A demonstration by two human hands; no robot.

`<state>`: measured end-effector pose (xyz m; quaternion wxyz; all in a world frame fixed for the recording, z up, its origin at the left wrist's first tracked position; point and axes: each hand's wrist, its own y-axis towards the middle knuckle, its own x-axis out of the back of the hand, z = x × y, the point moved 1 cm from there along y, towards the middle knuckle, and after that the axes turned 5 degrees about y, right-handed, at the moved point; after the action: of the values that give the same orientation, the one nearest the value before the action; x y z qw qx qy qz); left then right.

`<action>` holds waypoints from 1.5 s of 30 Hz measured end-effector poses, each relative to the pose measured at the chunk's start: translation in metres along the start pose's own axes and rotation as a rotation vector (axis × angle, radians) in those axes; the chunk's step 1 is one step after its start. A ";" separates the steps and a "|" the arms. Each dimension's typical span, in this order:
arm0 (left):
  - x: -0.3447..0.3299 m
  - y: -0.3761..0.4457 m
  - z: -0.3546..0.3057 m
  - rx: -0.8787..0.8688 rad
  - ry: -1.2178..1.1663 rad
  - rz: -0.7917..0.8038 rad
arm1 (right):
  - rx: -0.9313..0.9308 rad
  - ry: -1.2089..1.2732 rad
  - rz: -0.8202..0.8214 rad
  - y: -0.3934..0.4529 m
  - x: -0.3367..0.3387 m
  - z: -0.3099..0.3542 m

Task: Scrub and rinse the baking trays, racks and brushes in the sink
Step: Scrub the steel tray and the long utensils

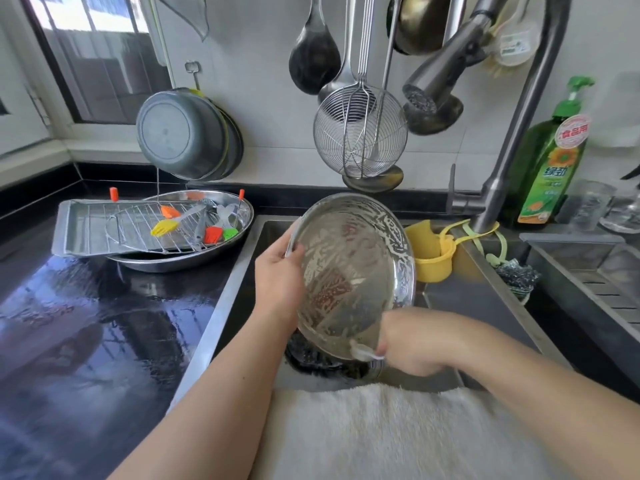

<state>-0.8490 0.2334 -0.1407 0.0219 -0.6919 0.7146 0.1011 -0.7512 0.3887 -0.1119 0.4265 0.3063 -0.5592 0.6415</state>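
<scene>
Over the sink: round steel tray [349, 271] held tilted above the basin [485, 306], soapy streaks across its inner face
Left hand: left hand [277, 275] grips the tray's left rim, thumb curled over the edge, fingers behind the metal and hidden
Right hand: right hand [412, 344] at the tray's lower edge, fingers curled round a pale scrubbing cloth [363, 353] pressed to the rim; most of the cloth is hidden by the hand
Left counter: oval steel dish [207, 258] on the dark worktop [86, 323], a rectangular baking tray [79, 230] lying across it, a round wire rack [138, 226] on top
Brushes: silicone brushes on the rack, yellow [162, 228], orange [169, 212], red [213, 234], green [230, 233]
Above: faucet head [433, 88] up and right of the tray; wire skimmer [360, 133], ladles and a grey pan [183, 133] hanging on the wall behind
Right side: yellow cup [433, 251] just beside the tray's right rim; green soap bottle [550, 161] behind the faucet stem; dark scourer [516, 275] on the sink edge
Near edge: white towel [381, 431] draped over the front rim, under both forearms
</scene>
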 end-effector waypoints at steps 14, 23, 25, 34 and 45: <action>-0.001 0.000 0.002 -0.027 -0.013 -0.180 | 0.241 0.488 -0.118 0.001 -0.018 -0.013; 0.003 0.003 0.009 0.052 -0.081 -0.297 | 0.323 0.466 -0.260 -0.014 -0.023 0.000; 0.007 0.003 0.008 0.079 -0.095 -0.356 | 0.349 0.426 -0.274 -0.016 -0.024 0.001; 0.010 0.006 0.007 0.165 -0.238 -0.547 | 0.354 0.356 -0.274 -0.018 -0.020 0.000; 0.012 0.007 0.004 0.184 -0.174 -0.558 | 0.194 0.250 -0.174 -0.006 -0.011 -0.028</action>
<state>-0.8565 0.2227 -0.1460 0.1724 -0.8454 0.4984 0.0848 -0.7388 0.4134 -0.1243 0.5149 0.3111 -0.4087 0.6863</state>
